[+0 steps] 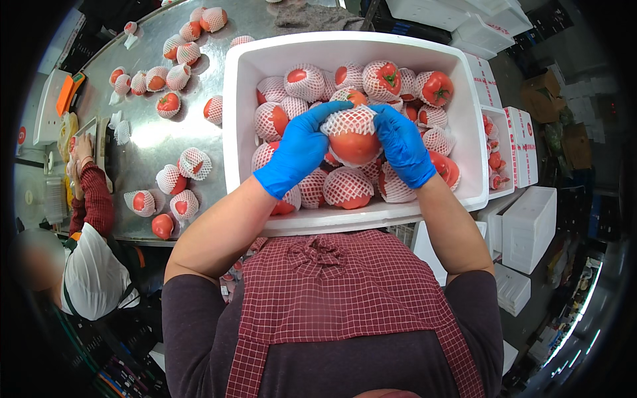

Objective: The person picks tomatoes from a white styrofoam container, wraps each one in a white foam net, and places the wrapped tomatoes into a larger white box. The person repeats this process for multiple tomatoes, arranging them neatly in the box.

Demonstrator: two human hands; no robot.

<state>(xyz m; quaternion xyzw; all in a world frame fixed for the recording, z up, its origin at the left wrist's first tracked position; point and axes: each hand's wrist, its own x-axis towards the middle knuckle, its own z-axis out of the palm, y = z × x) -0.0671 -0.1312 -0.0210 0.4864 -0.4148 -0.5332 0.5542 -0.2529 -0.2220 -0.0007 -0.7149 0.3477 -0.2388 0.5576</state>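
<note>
Both my hands wear blue gloves and are over a white foam box (465,149). Between them they hold a large red tomato (354,147) with a white foam net sleeve (351,121) over its upper part. My left hand (304,145) grips its left side, the thumb reaching along the top of the net. On the right side, my right hand (402,142) has its fingertips at the net's edge. Several tomatoes in foam nets fill the box, among them a netted tomato (348,187) just below the held one and a tomato with a green stem (438,89) at upper right.
A metal table (144,129) at left bears netted tomatoes (184,205) and a bare tomato (162,226). A co-worker (94,268) reaches toward a tray at the far left. Another foam box of tomatoes (497,149) and stacked foam boxes (528,229) stand at right.
</note>
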